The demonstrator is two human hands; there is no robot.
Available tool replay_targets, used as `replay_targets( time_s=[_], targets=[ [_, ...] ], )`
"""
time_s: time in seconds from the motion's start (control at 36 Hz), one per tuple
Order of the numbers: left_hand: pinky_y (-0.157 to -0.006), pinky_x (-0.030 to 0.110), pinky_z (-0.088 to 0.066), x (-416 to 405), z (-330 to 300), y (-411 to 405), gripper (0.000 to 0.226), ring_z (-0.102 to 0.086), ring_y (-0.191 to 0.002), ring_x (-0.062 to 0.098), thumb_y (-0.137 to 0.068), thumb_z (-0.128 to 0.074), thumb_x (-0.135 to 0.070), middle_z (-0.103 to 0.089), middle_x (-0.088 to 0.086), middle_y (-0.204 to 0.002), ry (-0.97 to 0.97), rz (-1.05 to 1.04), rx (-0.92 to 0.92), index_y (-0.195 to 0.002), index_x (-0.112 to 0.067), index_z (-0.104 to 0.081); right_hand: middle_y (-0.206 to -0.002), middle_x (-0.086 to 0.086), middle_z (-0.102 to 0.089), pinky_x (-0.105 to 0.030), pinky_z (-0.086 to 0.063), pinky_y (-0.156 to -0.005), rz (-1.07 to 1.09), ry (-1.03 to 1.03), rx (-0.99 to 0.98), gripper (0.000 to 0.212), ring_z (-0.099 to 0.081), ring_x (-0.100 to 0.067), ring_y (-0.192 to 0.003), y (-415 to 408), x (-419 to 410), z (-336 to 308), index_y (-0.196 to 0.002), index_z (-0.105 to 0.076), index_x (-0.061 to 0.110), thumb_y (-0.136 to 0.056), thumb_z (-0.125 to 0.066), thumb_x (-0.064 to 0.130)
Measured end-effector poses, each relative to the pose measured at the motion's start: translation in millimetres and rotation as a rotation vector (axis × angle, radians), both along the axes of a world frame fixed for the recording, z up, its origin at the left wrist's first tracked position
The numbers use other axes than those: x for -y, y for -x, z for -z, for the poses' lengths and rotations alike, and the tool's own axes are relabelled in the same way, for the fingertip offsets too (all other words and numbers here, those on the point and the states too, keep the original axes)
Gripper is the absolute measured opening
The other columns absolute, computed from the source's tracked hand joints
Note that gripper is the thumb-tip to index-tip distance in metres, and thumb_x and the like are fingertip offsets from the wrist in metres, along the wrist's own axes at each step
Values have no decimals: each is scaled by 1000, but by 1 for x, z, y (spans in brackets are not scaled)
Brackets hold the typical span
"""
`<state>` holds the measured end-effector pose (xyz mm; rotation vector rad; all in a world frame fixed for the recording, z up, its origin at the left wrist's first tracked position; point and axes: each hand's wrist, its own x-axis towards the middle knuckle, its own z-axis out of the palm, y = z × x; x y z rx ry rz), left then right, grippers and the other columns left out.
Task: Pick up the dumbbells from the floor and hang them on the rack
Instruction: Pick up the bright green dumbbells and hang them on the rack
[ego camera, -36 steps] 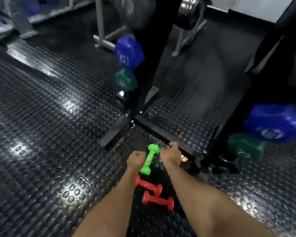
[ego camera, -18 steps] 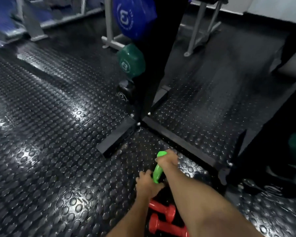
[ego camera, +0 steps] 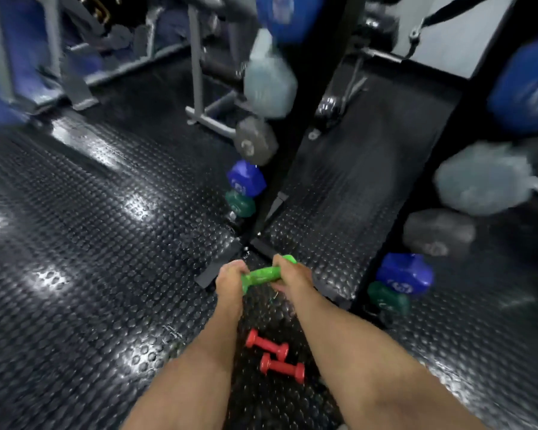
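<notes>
Green dumbbell lifted in both hands, rack ahead, two red ones left on the floor.

The studded floor (ego camera: 84, 274) fills the view; the black rack (ego camera: 295, 156) rises ahead with blue, grey and green weights on its pegs. The left hand (ego camera: 230, 279) and right hand (ego camera: 288, 274) each clench an end of the green dumbbell (ego camera: 261, 274), held level above the rack's foot. Two red dumbbells (ego camera: 275, 356) lie side by side on the floor between the forearms. Judged step: carrying the first one to the rack. Next it needs raising to a free peg, which blur keeps me from picking out.
</notes>
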<state>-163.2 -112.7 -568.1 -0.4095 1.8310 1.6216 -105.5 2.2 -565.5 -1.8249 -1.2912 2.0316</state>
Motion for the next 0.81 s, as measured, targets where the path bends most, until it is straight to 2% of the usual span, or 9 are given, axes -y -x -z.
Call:
replay_targets(
  time_s=[0.08,0.19,0.28,0.39,0.42,0.53,0.58,0.72,0.81],
  targets=[
    [-97,50,-49,16,-83,5,32,-61,-94,29,-62,-60,-42,-66,11,-96,64,-50,23,-80,-17,-65,-97,-18,-68,-45,-63,-70,19,-1,-28,19,-71,-31,-86,2,18,-82,-81,-60,3,-74,-75,11],
    [-96,53,-52,32,-194,16,27,-64,-107,38,-82,-62,-41,-70,19,-109,90,-133,49,-78,-16,-70,-94,-20,-68,-45,-62,-61,-67,-6,-36,29,-71,-32,-77,1,37,-193,-92,-65,0,-72,-77,16],
    [-82,41,-55,43,-273,25,21,-62,-94,33,-83,-64,-35,-66,18,-104,106,-128,3,-73,-17,-67,-80,-20,-70,-45,-61,-55,-167,-48,-8,25,-71,-33,-57,3,46,-261,-89,-63,5,-74,-75,22],
    [-40,23,-42,57,-364,34,17,-55,-71,22,-82,-65,-30,-62,11,-86,83,-105,-46,-71,-16,-66,-86,-20,-71,-39,-59,-49,-247,-116,48,32,-71,-30,-54,12,58,-347,-92,-60,8,-75,-74,31],
    [-41,24,-45,59,-384,39,19,-55,-71,22,-82,-65,-30,-62,11,-86,82,-93,-59,-73,-15,-68,-87,-19,-71,-38,-59,-49,-246,-154,45,35,-72,-30,-58,16,61,-368,-93,-61,7,-73,-74,33],
    [-88,45,-55,63,-458,60,23,-64,-94,34,-84,-63,-32,-69,16,-98,93,-22,-101,-81,-13,-75,-89,-15,-71,-36,-57,-55,-269,-325,92,44,-72,-31,-76,34,67,-442,-97,-66,6,-72,-72,42],
    [-90,47,-55,61,-486,72,22,-64,-97,35,-83,-64,-33,-69,16,-101,106,16,-144,-80,-15,-74,-82,-11,-71,-35,-57,-59,-267,-362,103,42,-72,-27,-71,44,65,-471,-97,-70,7,-74,-72,42],
    [-88,48,-57,54,-544,105,23,-67,-97,34,-80,-64,-35,-71,19,-107,44,139,-230,-86,-16,-76,-72,-2,-65,-16,-42,-35,-134,-500,65,32,-59,-8,-42,52,67,-529,-86,-69,15,-71,-75,42],
    [-74,49,-60,36,-576,124,30,-68,-92,34,-68,-66,-33,-72,19,-106,-35,225,-253,-87,-11,-76,-78,1,-61,-27,-52,-65,-33,-754,53,32,-55,-15,-67,49,66,-554,-78,-58,22,-69,-72,50]
  ],
)
